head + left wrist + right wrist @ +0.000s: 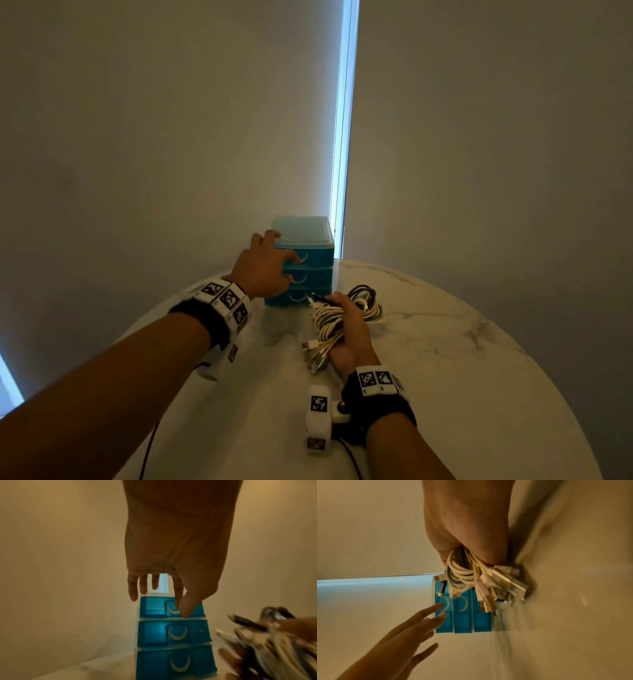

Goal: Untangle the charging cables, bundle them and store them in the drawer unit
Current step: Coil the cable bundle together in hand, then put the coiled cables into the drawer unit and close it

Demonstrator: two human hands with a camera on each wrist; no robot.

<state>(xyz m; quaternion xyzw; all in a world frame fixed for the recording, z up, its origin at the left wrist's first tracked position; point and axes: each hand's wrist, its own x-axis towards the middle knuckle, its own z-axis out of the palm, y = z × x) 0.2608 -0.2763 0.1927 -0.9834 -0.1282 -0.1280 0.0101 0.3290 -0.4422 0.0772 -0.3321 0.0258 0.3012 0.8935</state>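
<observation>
A small blue three-drawer unit (310,270) (173,635) (464,619) stands at the far edge of the table, all three drawers closed. My left hand (265,270) (171,561) (412,627) reaches to its front with fingers spread; the index tip and thumb are at the top drawer's white handle (172,610), and another finger lies on the unit's lid. My right hand (349,332) (467,527) grips a bundle of white and dark charging cables (337,317) (471,580) (274,642) just right of the unit, with plugs sticking out of the bundle.
The round marble table (428,359) runs toward me and to the right. Behind the unit a wall and closed blinds with a bright vertical gap (344,137) close off the far side. Tracking bands are on both wrists.
</observation>
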